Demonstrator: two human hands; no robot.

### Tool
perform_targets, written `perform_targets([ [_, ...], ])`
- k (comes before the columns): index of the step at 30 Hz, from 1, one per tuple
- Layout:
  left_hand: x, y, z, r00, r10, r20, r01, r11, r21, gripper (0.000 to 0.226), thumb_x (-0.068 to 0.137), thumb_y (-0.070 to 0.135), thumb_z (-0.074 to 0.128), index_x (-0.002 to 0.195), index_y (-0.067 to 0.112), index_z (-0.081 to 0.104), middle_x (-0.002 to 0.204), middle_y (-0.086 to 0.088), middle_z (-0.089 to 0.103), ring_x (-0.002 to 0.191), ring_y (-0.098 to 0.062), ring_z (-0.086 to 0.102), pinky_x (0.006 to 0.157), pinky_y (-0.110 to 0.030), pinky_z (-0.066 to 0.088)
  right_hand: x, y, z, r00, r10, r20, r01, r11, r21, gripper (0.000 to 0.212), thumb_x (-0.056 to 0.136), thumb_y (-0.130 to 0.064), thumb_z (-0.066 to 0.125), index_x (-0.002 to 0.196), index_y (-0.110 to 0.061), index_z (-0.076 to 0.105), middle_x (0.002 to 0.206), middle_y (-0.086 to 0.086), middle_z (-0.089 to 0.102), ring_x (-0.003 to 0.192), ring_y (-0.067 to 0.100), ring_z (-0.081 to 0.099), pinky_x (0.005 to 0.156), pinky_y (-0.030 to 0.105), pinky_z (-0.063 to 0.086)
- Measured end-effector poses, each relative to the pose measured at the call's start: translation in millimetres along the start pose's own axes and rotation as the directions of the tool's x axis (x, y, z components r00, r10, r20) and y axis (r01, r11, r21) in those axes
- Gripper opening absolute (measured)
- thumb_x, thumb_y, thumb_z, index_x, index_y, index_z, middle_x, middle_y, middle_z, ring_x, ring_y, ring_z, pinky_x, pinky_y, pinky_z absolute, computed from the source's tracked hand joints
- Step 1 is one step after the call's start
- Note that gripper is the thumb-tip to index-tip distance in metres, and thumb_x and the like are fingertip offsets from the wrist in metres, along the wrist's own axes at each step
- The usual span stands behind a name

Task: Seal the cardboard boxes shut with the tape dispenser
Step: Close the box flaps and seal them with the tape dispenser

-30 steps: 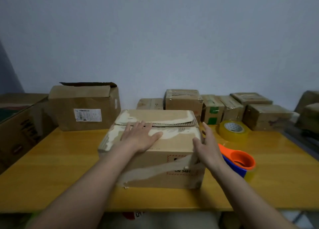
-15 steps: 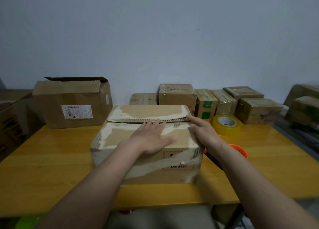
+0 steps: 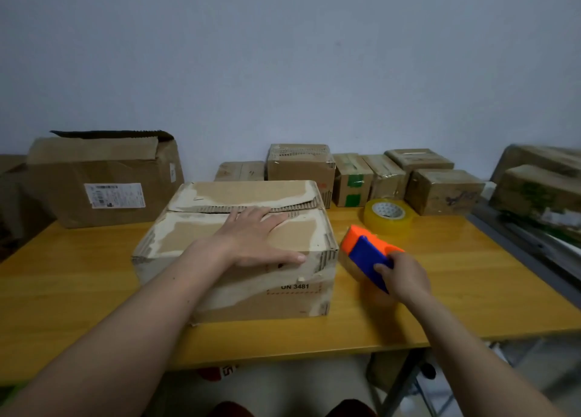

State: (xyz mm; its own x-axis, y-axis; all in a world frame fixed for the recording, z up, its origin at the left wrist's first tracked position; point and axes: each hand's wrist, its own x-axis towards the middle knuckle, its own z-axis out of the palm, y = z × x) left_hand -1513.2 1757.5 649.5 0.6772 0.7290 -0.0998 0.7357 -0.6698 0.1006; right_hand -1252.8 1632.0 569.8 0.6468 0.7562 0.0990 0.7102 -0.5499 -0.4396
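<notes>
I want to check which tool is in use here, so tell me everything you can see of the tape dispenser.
The tape dispenser looks like plastic: a bright orange body with a blue grip running along it. It sits low over the yellow table, just right of the worn cardboard box, orange end pointing away toward the loose tape roll. The right hand grips its near end. Its underside and any tape loaded in it are hidden.

The worn brown cardboard box (image 3: 239, 253) at the middle of the worktop bears "UN 3481" printed in dark letters on its front face, inside a red dashed frame. The white shipping label (image 3: 114, 195) on the large brown carton (image 3: 103, 177) behind is too small to read.
</notes>
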Motion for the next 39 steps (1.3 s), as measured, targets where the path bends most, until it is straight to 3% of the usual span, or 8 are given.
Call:
perform_targets([
  [5, 10.8, -8.8, -5.5, 1.000, 0.013, 0.009, -0.012, 0.999, -0.053, 0.120, 0.044, 0.104, 0.025, 0.149, 0.048, 0.009, 0.159, 0.009, 0.006, 0.146, -0.022, 0.004, 0.119, -0.051, 0.007, 0.4, -28.7, -55.7, 0.966, -0.223, -0.131, 0.253, 0.707, 0.660, 0.004, 0.090, -0.010, 0.062, 0.092, -0.013, 0.064, 0.086, 0.007, 0.066, 0.073, 0.013, 0.061, 0.058, 0.019, 0.045],
  [8, 20.2, -17.8, -7.5, 0.999, 0.035, 0.011, -0.033, 0.984, -0.177, 0.113, 0.050, 0.102, 0.024, 0.148, 0.047, 0.016, 0.155, 0.008, 0.014, 0.143, -0.020, 0.010, 0.117, -0.045, 0.015, 1.8, -63.2, -83.6, 0.912, -0.372, -0.174, 0.358, 0.510, 0.782, 0.012, 0.089, -0.010, 0.063, 0.096, -0.019, 0.066, 0.089, 0.000, 0.072, 0.076, 0.001, 0.065, 0.064, 0.012, 0.049],
  [11, 32.3, -33.6, -12.9, 0.998, 0.037, -0.057, -0.054, 0.943, -0.330, 0.085, 0.081, 0.081, 0.031, 0.151, 0.035, 0.023, 0.151, 0.005, 0.026, 0.139, -0.017, 0.018, 0.113, -0.038, 0.020, 15.6, -103.6, -99.5, 0.847, -0.508, -0.155, 0.379, 0.373, 0.847, 0.024, 0.085, -0.020, 0.064, 0.106, -0.011, 0.068, 0.098, 0.004, 0.074, 0.087, 0.012, 0.068, 0.072, 0.018, 0.052],
  [15, 47.9, -66.2, -23.2, 0.993, 0.020, -0.120, -0.081, 0.843, -0.532, 0.060, 0.090, 0.037, 0.063, 0.143, 0.022, 0.040, 0.136, 0.006, 0.045, 0.125, -0.008, 0.043, 0.106, -0.027, 0.036, 55.1, -164.8, -90.4, 0.791, -0.611, 0.031, 0.152, 0.245, 0.958, 0.023, 0.082, -0.023, 0.065, 0.095, -0.007, 0.074, 0.093, 0.012, 0.073, 0.081, 0.019, 0.067, 0.073, 0.025, 0.052],
  [17, 56.2, -81.3, -23.8, 0.988, -0.044, -0.146, -0.079, 0.672, -0.736, 0.059, 0.087, 0.019, 0.069, 0.140, 0.020, 0.044, 0.132, 0.004, 0.051, 0.121, -0.007, 0.050, 0.102, -0.025, 0.043, 76.6, -185.4, -75.5, 0.775, -0.616, 0.141, 0.049, 0.281, 0.958, 0.021, 0.080, -0.024, 0.062, 0.084, -0.009, 0.076, 0.082, 0.008, 0.072, 0.071, 0.017, 0.066, 0.067, 0.024, 0.051],
  [21, 68.4, -96.9, -26.6, 0.957, -0.281, -0.071, -0.032, 0.141, -0.989, 0.042, 0.090, -0.004, 0.057, 0.129, 0.012, 0.053, 0.119, -0.005, 0.064, 0.111, -0.016, 0.062, 0.096, -0.028, 0.050, 104.9, -198.6, -45.0, 0.782, -0.525, 0.337, -0.090, 0.440, 0.894, 0.042, 0.074, -0.035, 0.069, 0.089, 0.004, 0.072, 0.088, 0.022, 0.066, 0.078, 0.029, 0.058, 0.076, 0.038, 0.041],
  [28, 64.6, -92.4, -63.0, 0.937, -0.330, 0.119, 0.094, -0.090, -0.991, 0.027, 0.092, -0.005, 0.051, 0.116, 0.002, 0.062, 0.098, -0.010, 0.069, 0.096, -0.022, 0.067, 0.087, -0.028, 0.054, 111.6, -214.3, -45.3, 0.827, -0.313, 0.467, -0.256, 0.530, 0.808, 0.064, 0.050, -0.067, 0.078, 0.069, -0.006, 0.070, 0.065, 0.013, 0.067, 0.052, 0.018, 0.059, 0.057, 0.024, 0.049],
  [39, 32.0, -81.6, -123.5, 0.876, -0.294, 0.382, 0.211, -0.479, -0.852, 0.022, 0.093, 0.010, 0.051, 0.106, 0.000, 0.066, 0.105, -0.019, 0.071, 0.103, -0.031, 0.067, 0.092, -0.041, 0.053, 97.2, -221.9, -63.6, 0.813, -0.353, 0.464, -0.209, 0.567, 0.797, 0.044, 0.082, -0.037, 0.069, 0.041, -0.020, 0.063, 0.052, -0.005, 0.065, 0.045, 0.005, 0.059, 0.045, 0.014, 0.043],
])
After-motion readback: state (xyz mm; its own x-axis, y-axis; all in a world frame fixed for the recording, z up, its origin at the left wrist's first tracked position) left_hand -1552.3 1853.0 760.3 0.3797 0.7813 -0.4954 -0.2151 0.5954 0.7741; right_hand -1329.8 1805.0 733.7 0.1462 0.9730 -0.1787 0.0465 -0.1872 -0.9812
